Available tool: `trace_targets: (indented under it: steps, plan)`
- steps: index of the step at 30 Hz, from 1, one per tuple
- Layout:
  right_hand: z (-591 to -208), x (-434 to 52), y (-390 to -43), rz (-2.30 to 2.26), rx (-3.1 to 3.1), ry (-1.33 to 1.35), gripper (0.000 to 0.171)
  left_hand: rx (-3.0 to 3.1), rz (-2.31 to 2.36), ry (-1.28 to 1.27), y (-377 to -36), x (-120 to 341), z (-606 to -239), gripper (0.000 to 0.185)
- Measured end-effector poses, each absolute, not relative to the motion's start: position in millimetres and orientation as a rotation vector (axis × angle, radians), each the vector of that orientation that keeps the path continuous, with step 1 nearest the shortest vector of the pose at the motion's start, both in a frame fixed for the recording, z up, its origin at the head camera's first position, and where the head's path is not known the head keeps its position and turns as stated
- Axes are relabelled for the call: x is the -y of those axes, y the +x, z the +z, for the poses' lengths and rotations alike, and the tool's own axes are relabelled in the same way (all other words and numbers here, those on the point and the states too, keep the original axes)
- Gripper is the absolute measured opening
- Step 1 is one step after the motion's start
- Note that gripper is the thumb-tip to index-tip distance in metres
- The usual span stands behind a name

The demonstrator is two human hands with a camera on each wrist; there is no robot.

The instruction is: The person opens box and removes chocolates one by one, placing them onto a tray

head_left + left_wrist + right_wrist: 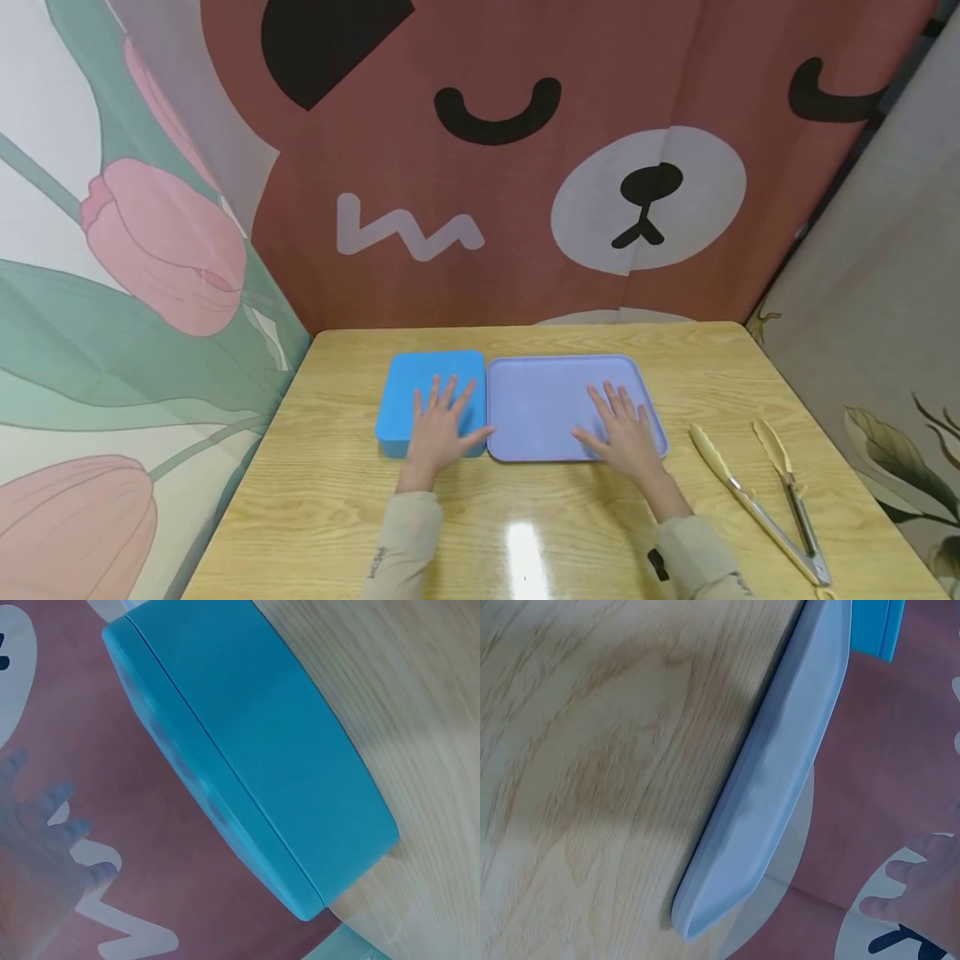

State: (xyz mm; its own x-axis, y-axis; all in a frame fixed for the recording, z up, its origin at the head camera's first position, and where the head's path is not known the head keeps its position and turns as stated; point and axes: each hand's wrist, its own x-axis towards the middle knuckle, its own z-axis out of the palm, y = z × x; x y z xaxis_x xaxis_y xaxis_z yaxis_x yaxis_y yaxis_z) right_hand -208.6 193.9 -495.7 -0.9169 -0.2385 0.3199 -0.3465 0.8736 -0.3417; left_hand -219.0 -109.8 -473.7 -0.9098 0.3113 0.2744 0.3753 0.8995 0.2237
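A blue lidded box [405,379] stands on the wooden table, its lid seam showing in the left wrist view on the box's side [270,727]. My left hand [438,433], fingers spread, hovers over the front of the box, and the wrist view shows a gap between them. Right beside the box lies a shallow lavender tray [532,400] with a low rim. Above the tray's right part my right hand [626,433] is held with fingers spread, holding nothing. In the right wrist view the tray [772,787] is seen from its near edge, bare inside.
Metal tongs [772,517] with cream-coloured tips lie spread on the table's right side. Behind the wooden table [322,492] hangs a brown bear-print cloth [517,208]. Floral curtains [172,250] close off the left and right sides.
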Motion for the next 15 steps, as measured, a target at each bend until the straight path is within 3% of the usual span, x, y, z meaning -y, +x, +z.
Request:
trace_targets:
  steps: [15]
  plan:
    - [-508, -167, -211, 0.613, 2.759, 0.522, 0.072, 2.842, -0.484, -0.444, -221, 134, -480, 0.085]
